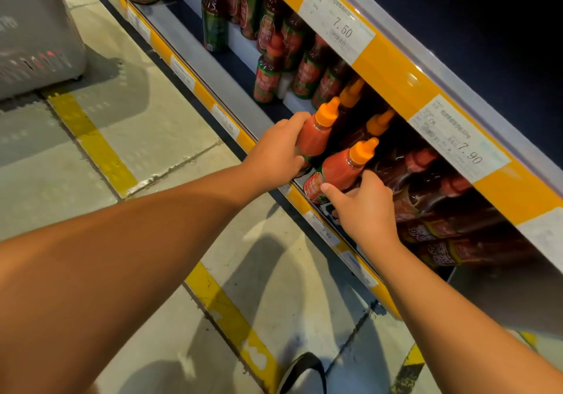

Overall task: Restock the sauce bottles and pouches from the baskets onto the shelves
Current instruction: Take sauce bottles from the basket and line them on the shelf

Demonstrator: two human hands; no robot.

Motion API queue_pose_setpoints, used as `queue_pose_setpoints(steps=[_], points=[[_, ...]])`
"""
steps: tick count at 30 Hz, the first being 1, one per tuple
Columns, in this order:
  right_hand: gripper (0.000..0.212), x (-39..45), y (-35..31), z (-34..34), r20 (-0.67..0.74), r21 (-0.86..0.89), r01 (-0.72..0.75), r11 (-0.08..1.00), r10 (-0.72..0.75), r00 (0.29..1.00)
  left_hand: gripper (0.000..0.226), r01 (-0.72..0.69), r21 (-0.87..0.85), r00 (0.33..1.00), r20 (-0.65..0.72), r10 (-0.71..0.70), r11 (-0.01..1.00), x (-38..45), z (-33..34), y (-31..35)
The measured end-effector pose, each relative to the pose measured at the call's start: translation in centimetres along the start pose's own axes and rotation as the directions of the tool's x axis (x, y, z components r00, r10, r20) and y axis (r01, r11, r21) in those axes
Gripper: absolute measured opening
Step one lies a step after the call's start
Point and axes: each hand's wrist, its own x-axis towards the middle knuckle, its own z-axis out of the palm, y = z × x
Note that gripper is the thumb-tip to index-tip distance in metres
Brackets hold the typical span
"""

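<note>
While my right hand [362, 207] pinches the glossy label end of one orange-capped sauce bottle [338, 169] at the shelf's front edge [300, 201], my left hand [275, 149] wraps a second smooth plastic bottle [316, 133] just behind, both tilted to slide among darker bottles [304, 67] deeper in. I judge I'm seating them.

This is a shop, most likely a supermarket aisle. Long shelves [213, 76] carry rows of like sauce bottles [307, 72] with printed labels, and each shelf edge has a yellow strip [393, 73] with white price tags [339, 24] showing barcodes and prices such as 7.50 and 7.90. A grey plastic basket [36, 37] stands on the pale floor [170, 125], which is marked with yellow lines [91, 140].
</note>
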Motion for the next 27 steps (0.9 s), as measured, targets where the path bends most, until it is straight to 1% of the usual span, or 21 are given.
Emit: queue_pose_setpoints(steps=[2, 4, 7, 10, 12, 16, 21, 23, 25, 27], points=[[0.039, 0.1, 0.1, 0.6, -0.009, 0.031, -0.026, 0.999, 0.026, 1.0, 0.061, 0.033, 0.011, 0.999, -0.009, -0.033, 0.999, 0.0, 0.8, -0.7], [0.036, 0.3, 0.1, 0.9, -0.025, 0.035, -0.023, 0.999, 0.024, 0.999, 0.058, 0.043, 0.018, 0.998, -0.051, -0.042, 0.999, -0.1, 1.3, -1.2], [0.034, 0.5, 0.1, 1.4, -0.014, 0.018, -0.013, 1.0, 0.013, 1.0, 0.055, 0.04, 0.066, 0.992, -0.123, -0.032, 0.997, -0.1, 1.8, -1.4], [0.033, 0.7, 0.1, 1.5, -0.002, -0.022, -0.007, 1.0, 0.007, 1.0, 0.052, 0.051, 0.083, 0.989, -0.146, -0.038, 0.995, -0.1, 2.0, -1.2], [0.032, 0.8, 0.1, 1.5, 0.014, -0.032, 0.003, 0.999, -0.002, 1.0, 0.051, 0.066, 0.085, 0.988, -0.142, -0.054, 0.994, -0.1, 2.0, -1.0], [0.032, 0.8, 0.0, 1.4, 0.055, -0.046, -0.022, 0.999, 0.025, 0.998, 0.048, 0.083, 0.112, 0.99, -0.122, -0.069, 0.99, -0.2, 1.6, -0.5], [0.03, 0.5, -0.5, 0.2, 0.094, -0.086, -0.003, 0.996, 0.011, 0.995, 0.048, 0.117, 0.184, 0.993, -0.018, -0.116, 0.976, -0.1, 0.8, 0.7], [0.032, 0.0, -0.7, -0.8, 0.091, -0.094, 0.022, 0.995, -0.013, 0.996, 0.059, 0.141, 0.167, 0.99, 0.002, -0.144, 0.976, -0.8, 0.0, 1.1], [0.037, -0.5, -0.8, -1.9, 0.099, -0.122, 0.058, 0.991, -0.046, 0.994, 0.068, 0.161, 0.143, 0.987, -0.019, -0.16, 0.977, -1.8, -0.5, 1.2], [0.057, -1.6, -1.3, -3.3, 0.14, -0.187, 0.11, 0.976, -0.085, 0.987, 0.064, 0.154, 0.126, 0.988, -0.052, -0.148, 0.98, -3.7, -1.6, 1.6]])
